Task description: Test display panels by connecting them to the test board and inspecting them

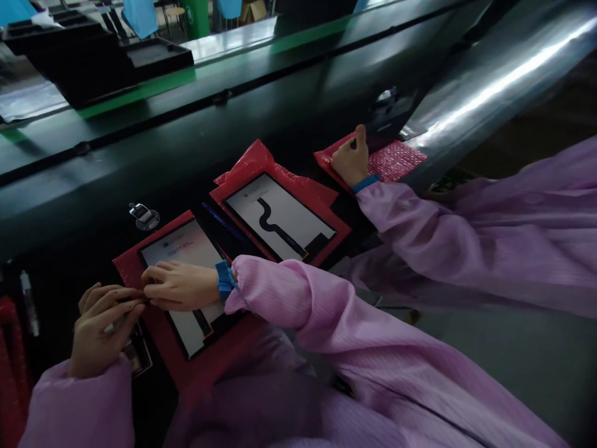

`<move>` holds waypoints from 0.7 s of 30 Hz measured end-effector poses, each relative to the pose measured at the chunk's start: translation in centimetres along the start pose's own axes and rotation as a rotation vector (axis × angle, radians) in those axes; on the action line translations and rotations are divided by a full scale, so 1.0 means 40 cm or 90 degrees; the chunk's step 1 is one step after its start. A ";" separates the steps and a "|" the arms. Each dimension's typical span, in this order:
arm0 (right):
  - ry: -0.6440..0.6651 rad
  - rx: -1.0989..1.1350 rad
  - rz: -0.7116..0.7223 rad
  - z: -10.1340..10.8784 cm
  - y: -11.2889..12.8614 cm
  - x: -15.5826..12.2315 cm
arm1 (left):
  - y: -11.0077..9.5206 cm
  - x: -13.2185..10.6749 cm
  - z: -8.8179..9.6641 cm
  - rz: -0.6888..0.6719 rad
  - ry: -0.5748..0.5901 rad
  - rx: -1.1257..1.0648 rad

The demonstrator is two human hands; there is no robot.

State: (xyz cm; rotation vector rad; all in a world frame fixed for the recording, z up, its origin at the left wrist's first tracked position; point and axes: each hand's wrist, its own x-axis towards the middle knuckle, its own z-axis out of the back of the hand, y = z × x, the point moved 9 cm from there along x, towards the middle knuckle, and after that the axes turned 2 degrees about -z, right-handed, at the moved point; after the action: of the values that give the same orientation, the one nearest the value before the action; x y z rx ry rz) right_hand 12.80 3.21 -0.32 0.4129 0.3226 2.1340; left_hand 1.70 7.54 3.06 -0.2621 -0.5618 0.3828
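Observation:
My left hand point(103, 325) and my right hand point(184, 286) meet at their fingertips, both pinched. Whatever lies between the fingers is too small or hidden to make out. A blue wrist band point(226, 280) circles my right wrist. Under my right hand lies a flat display panel point(163, 247) with a dark ribbon cable, resting on a red bubble bag point(125, 262). My right hand and forearm cover part of the panel. Partly behind my left hand is a small dark framed item point(142, 348), which I cannot identify.
A second panel point(298, 219) with a curved black cable lies on another red bag point(256, 155). A co-worker's hand point(352, 160) rests by a dark panel point(396, 118) at right. A blue pen-like stick point(221, 221), a round clear holder point(144, 216) and black trays point(93, 62) are nearby.

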 end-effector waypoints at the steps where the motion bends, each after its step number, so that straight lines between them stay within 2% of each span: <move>1: -0.002 0.000 -0.001 0.000 0.001 0.000 | 0.002 0.000 0.001 0.006 0.000 -0.001; 7: 0.003 -0.011 -0.025 0.005 0.005 0.000 | 0.010 -0.001 0.001 0.044 -0.021 -0.026; 12: -0.003 0.006 -0.017 0.010 0.008 0.003 | 0.003 0.004 0.000 0.018 -0.006 -0.015; 16: -0.034 0.020 0.003 0.005 0.013 0.002 | -0.002 -0.001 0.002 -0.006 0.007 0.042; 21: -0.070 0.018 0.029 -0.003 0.019 0.001 | 0.004 -0.010 0.001 0.008 0.007 0.056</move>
State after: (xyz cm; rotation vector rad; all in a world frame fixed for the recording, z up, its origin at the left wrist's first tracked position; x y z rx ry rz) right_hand 12.15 2.83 -0.12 0.5563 0.2830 2.1442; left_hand 1.33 7.53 2.85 -0.1837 -0.5317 0.4166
